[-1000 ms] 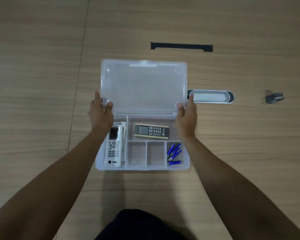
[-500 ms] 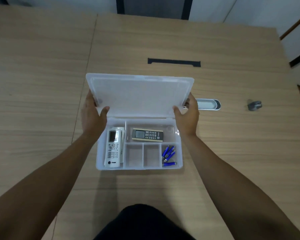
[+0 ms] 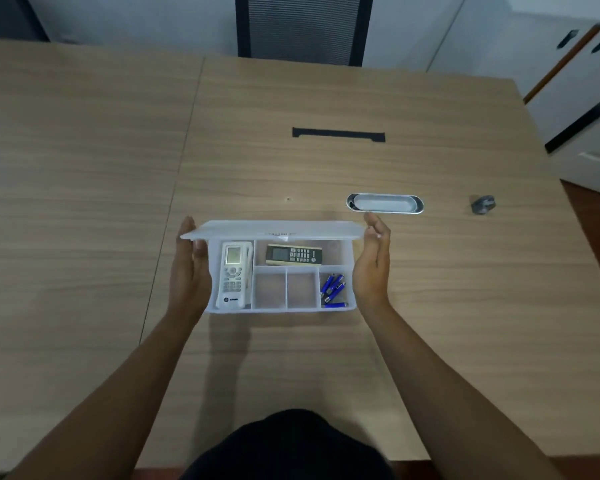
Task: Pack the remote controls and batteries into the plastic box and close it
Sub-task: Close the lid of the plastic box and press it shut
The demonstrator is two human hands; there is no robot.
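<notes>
While the lid (image 3: 274, 229) is hanging half-lowered over the plastic box (image 3: 281, 308), the left hand (image 3: 190, 271) is cupping the box's left end, fingers loosely curved, thumb up under the lid's corner. Inside, the white remote (image 3: 232, 276) is lying in the long left compartment; a logo is showing near its bottom, too small to read. Next over, the dark remote (image 3: 294, 255) is sitting in the rear compartment, two small compartments are standing empty, and the blue batteries (image 3: 332, 291) are lying front right. At the right end, the right hand (image 3: 373, 265) is standing wide and flat, fingertips beside the lid's corner. Best bet: lower both corners evenly and press the front edge. The lid's small label is unreadable.
</notes>
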